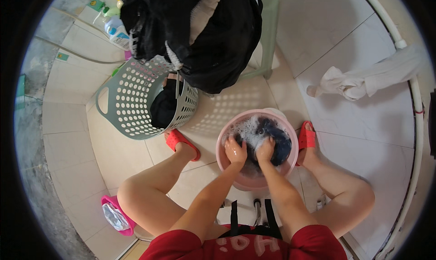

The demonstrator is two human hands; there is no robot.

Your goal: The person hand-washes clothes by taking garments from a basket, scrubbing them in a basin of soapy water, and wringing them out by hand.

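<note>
A pink plastic basin (223,161) stands on the floor between my feet, filled with sudsy water (250,132). Dark blue wet cloth (282,146) lies in it, partly under the foam. My left hand (235,151) is in the left part of the basin, with dark cloth between thumb and fingers and its fingertips hidden in foam. Close beside it, my right hand (265,150) is curled on the cloth near the middle. Foam and water cover its fingertips, and bubbles cling to both hands.
A grey-green perforated laundry basket (136,106) holds black clothing (165,105). Above it, a large black garment pile (204,45) hangs by a pale green plastic stand (269,31). Pump bottles (117,31) stand at the left wall; white cloth (354,84) hangs from a pipe (416,100). A pink bin (117,215) sits lower left.
</note>
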